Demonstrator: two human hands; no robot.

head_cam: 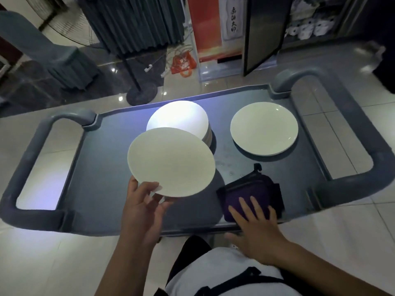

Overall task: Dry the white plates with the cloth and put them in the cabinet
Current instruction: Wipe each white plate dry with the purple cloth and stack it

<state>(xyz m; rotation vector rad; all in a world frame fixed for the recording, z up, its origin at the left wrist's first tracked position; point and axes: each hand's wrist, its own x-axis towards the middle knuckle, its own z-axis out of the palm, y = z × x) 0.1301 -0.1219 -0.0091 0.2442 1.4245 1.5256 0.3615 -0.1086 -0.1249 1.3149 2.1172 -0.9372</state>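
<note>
My left hand grips a white plate by its near rim and holds it above the grey cart top. Behind it stands a stack of white plates, brightly lit. A single white plate lies on the cart to the right. My right hand rests with straight, spread fingers on the folded purple cloth at the cart's near right edge. The cabinet with an open dark door stands beyond the cart at the upper right.
The cart has looped grey handles on the left and right. Water drops lie between the plates. A fan stand, a covered chair, an orange bag and a red banner stand on the tiled floor behind.
</note>
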